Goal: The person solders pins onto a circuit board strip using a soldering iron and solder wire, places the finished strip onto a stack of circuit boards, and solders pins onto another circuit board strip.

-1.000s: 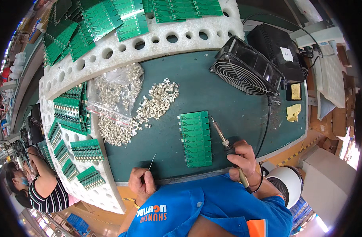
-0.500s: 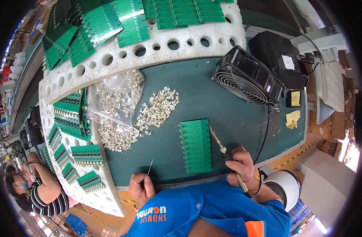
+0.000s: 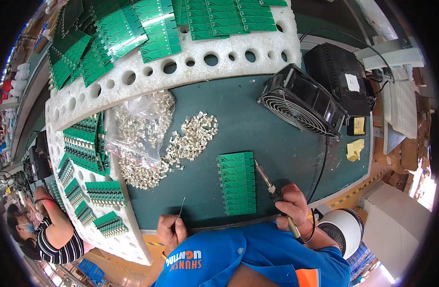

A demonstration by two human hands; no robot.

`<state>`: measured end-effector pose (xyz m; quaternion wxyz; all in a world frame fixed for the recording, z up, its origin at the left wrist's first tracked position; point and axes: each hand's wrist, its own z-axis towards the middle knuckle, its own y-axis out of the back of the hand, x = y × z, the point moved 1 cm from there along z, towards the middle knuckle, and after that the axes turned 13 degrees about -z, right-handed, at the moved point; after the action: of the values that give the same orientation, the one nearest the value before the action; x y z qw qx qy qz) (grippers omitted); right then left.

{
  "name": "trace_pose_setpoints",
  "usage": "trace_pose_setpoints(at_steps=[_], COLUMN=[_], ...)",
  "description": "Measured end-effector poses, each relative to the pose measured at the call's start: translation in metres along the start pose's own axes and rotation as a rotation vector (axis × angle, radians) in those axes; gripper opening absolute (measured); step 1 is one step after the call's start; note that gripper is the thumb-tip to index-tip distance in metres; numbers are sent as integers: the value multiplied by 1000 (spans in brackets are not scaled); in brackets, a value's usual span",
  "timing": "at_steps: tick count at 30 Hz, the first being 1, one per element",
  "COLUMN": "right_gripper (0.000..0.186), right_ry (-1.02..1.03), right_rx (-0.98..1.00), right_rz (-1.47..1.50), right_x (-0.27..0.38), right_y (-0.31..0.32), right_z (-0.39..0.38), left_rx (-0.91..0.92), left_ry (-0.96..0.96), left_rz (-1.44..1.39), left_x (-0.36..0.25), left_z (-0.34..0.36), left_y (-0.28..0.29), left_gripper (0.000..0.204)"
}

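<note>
In my right hand (image 3: 293,206) is a soldering iron (image 3: 272,190), its metal tip angled up and left beside the top right corner of a green circuit board panel (image 3: 237,184). From here I cannot tell whether the tip touches the board. The panel lies flat on the dark green work mat (image 3: 200,162), with small pins along its left edge. Left of it, near the front edge, my left hand (image 3: 171,230) is closed, pinching a thin strand of solder wire (image 3: 182,206) that sticks up from the fingers.
A heap of small white connectors (image 3: 193,136) spills beside a plastic bag (image 3: 142,122). White foam racks (image 3: 214,57) carry green boards behind and left. A black fan (image 3: 303,100), a black box (image 3: 335,76) and a yellow sponge (image 3: 355,149) stand right. Another person (image 3: 56,229) sits far left.
The whole view has shifted slightly, with the mat and its things appearing a little lower. Both hands keep their hold, and the iron stays beside the panel's upper right corner.
</note>
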<state>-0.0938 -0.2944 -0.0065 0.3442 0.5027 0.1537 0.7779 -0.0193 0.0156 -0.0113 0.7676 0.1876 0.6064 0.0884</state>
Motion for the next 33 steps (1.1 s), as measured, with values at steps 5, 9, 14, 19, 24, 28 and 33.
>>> trace_pose_setpoints(at_steps=[5,9,14,19,24,28,33], right_gripper=[37,38,40,39,37,34,30], right_ry=[-27,-36,-34,-35,-29,-37,-31], right_rx=[14,17,9,38,20,30,43], right_rz=[39,50,36,24,30,15,-51], right_x=[0,1,-1,-1,-1,1,2], right_y=[4,6,4,6,5,6,8], right_z=[-3,-3,-8,-9,-11,-7,-4], left_rx=[-8,-1,21,38,68,68,69], left_ry=[-37,-55,-67,-57,-56,-34,-62], left_rz=[-1,3,3,50,71,67,64], left_x=[0,-1,0,-4,-5,-7,-7], left_z=[2,2,3,4,5,5,5], left_y=[-3,-3,-2,-2,0,0,-2], left_gripper=[7,7,7,7,8,8,4])
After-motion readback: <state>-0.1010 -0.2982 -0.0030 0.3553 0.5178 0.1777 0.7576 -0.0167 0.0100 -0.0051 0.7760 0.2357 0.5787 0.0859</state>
